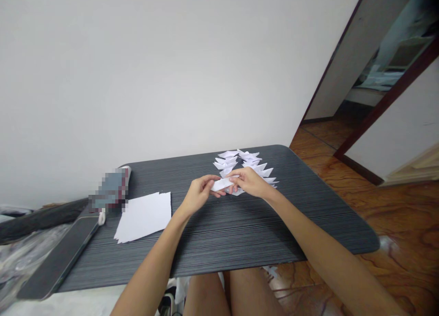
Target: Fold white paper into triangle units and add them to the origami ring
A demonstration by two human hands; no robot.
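A small folded white paper [221, 184] is held between my two hands above the dark table. My left hand [202, 190] pinches its left end, thumb on top and fingers beneath. At the other end, my right hand [249, 182] grips the paper the same way. Just behind and beside my hands stand folded paper boats [264, 169], several of them in two rows, partly hidden by my right hand. To the left lies a stack of white paper sheets [146, 216], its edges uneven.
The dark wood-grain table [219, 243] stands against a white wall [154, 69]. On its left are a pixelated item [109, 190] and a long dark flat object [61, 256] at the edge. A doorway opens at right above a brown patterned floor [404, 215].
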